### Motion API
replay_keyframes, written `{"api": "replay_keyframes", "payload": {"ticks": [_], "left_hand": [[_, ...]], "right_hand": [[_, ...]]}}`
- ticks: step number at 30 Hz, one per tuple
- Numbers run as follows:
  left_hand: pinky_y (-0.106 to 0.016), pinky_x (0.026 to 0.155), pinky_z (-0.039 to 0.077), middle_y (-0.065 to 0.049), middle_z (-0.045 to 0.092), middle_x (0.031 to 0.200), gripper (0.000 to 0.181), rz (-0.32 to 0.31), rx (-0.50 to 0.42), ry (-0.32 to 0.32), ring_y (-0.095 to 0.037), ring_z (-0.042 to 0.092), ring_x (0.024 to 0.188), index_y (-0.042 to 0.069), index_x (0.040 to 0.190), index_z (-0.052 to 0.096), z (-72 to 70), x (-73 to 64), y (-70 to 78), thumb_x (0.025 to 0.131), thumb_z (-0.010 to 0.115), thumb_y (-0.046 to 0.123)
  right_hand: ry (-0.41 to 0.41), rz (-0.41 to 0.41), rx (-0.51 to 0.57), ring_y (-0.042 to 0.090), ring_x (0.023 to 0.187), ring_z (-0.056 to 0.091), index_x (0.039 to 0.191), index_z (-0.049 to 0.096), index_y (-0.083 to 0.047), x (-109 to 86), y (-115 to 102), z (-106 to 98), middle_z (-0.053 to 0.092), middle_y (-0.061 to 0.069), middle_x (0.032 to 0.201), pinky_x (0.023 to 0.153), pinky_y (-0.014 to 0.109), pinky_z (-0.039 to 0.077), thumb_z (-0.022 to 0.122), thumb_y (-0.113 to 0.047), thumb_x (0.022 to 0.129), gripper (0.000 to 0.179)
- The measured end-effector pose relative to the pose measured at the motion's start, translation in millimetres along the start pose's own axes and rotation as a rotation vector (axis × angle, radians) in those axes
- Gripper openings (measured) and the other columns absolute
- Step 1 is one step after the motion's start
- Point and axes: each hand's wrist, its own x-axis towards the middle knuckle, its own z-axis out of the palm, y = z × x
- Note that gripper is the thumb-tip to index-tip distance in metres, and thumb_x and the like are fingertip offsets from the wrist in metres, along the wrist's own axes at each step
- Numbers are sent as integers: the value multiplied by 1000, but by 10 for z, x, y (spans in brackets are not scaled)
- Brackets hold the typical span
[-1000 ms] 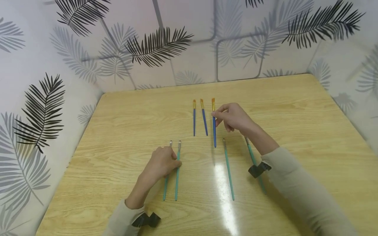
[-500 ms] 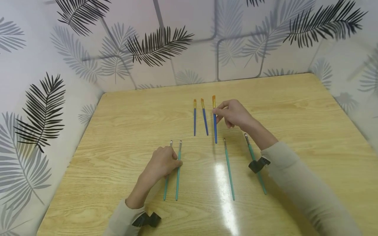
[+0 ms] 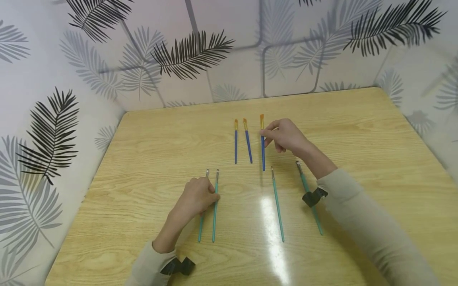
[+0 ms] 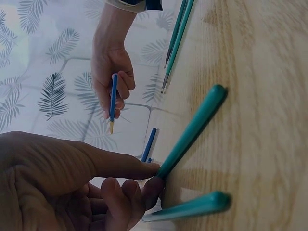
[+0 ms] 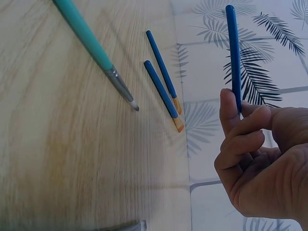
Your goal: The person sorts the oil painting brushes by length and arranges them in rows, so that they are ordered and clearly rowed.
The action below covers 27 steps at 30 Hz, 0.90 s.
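Note:
My right hand (image 3: 286, 137) pinches a blue-handled paintbrush (image 3: 263, 155) between thumb and fingertips. That brush is held above the table, its orange bristles toward the wall; the right wrist view shows its blue handle (image 5: 233, 53) rising from the fingers. Lower on the left, my left hand (image 3: 195, 196) pinches a teal paintbrush (image 3: 214, 218) between thumb and finger, close over the wood. A second teal paintbrush (image 3: 200, 230) lies just left of it, partly hidden under the hand. In the left wrist view the pinched teal handle (image 4: 192, 130) points away from the fingertips.
Two more blue paintbrushes, one straight (image 3: 235, 147) and one slightly slanted (image 3: 248, 147), lie left of the right hand. Nearer on the right are a thin teal paintbrush (image 3: 277, 206) and a thicker teal paintbrush (image 3: 304, 182), partly behind the wrist camera. A leaf-patterned wall (image 3: 229, 85) borders the table (image 3: 150, 139).
The right hand has moved the held blue paintbrush slightly toward the wall and to the right. The left hand and the brushes on the table look unchanged.

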Motion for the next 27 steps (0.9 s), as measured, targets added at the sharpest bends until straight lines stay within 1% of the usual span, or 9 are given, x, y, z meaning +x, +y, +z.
{"api": "replay_keyframes", "payload": {"ticks": [4, 9, 13, 18, 20, 22, 24, 25, 27], "left_hand": [[-15, 35, 31, 1, 50, 42, 23, -1, -4, 7, -6, 45, 30, 2, 70, 71, 5, -3, -8, 93, 74, 1], [-14, 34, 32, 0, 51, 42, 19, 10, -12, 14, -6, 45, 30, -1, 73, 71, 6, -8, -12, 92, 74, -1], [-15, 34, 31, 3, 48, 40, 27, 12, -10, 11, -6, 44, 29, 1, 67, 68, -3, -14, 2, 93, 72, 0], [-15, 34, 31, 5, 46, 40, 32, -3, -9, 6, -6, 45, 30, 4, 62, 66, -16, -27, 18, 94, 71, 2], [-16, 34, 30, 6, 44, 39, 34, -2, 3, 16, -6, 44, 29, 3, 60, 66, -24, -33, 27, 94, 69, 3], [-16, 34, 28, 7, 41, 39, 35, 4, 27, 38, -5, 40, 30, -1, 60, 66, -33, -39, 43, 95, 67, 4], [-16, 35, 26, 7, 41, 41, 29, 11, 63, 75, -4, 35, 32, -4, 69, 70, -38, -48, 70, 96, 68, 6], [-17, 36, 25, 7, 43, 44, 26, 16, 79, 88, -4, 33, 34, -6, 74, 71, -39, -50, 90, 96, 68, 8], [-18, 37, 25, 5, 52, 51, 20, 31, 100, 114, -5, 34, 38, -7, 87, 73, -37, -52, 138, 96, 70, 11]], "right_hand": [[14, 6, 10, 7, 38, 42, 120, 66, 9, 13, 4, -9, 75, 12, 83, 40, 21, 33, 63, -22, 105, 35], [14, 9, -26, 6, 39, 42, 120, 66, 10, 58, 15, -30, 75, 12, 84, 40, 21, 34, 63, -23, 106, 36], [11, 7, -46, 7, 40, 42, 120, 66, 11, 121, 34, -42, 75, 13, 85, 41, 22, 35, 62, -23, 106, 37], [13, 19, -53, 7, 41, 42, 120, 67, 12, 182, 41, -28, 74, 15, 87, 42, 22, 35, 62, -20, 106, 35], [17, 23, -61, 8, 41, 42, 119, 68, 11, 205, 36, -20, 74, 15, 87, 42, 22, 35, 62, -20, 106, 34], [20, 17, -78, 7, 40, 42, 119, 68, 11, 228, 31, -16, 75, 16, 88, 42, 22, 36, 62, -19, 106, 33], [27, 13, -96, 8, 40, 43, 117, 69, 10, 251, 25, -14, 75, 17, 87, 42, 22, 36, 63, -19, 105, 32], [29, 11, -104, 8, 40, 43, 116, 70, 9, 262, 23, -14, 75, 17, 87, 42, 22, 35, 63, -19, 105, 31], [34, 11, -117, 8, 40, 43, 113, 71, 8, 281, 23, -14, 75, 18, 87, 43, 22, 35, 63, -19, 105, 29]]}}
